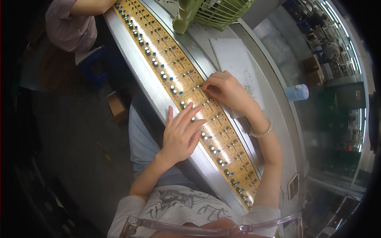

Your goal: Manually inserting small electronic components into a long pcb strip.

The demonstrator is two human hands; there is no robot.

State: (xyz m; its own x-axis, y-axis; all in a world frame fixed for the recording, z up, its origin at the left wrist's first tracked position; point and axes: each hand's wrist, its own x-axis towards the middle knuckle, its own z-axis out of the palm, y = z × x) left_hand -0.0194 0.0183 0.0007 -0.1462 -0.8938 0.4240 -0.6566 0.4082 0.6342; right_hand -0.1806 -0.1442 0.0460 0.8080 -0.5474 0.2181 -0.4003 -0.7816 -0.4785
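At upper left, a co-worker's arm (93, 6) is reaching in beside the long yellow-brown circuit board strip (194, 95), which is running diagonally through the centre to lower right. At centre, the left hand (180, 137) is spreading its fingers, ungripped, over the strip; contact cannot be confirmed. Just right of it, the right hand (228, 91) is pinching thumb and forefinger at the strip's right edge; whether a part is held cannot be told. The step in hand is apparently involving fitting or adjusting a small component; the next move is calling for fine fingertip alignment. Across its width, the strip is carrying white-topped cylinders (164, 75), blue parts and small dark-red parts, and is reflecting bright glare. Farther right, a white sheet (230, 53) is bearing scattered small parts (249, 88) on the worktop (274, 99).
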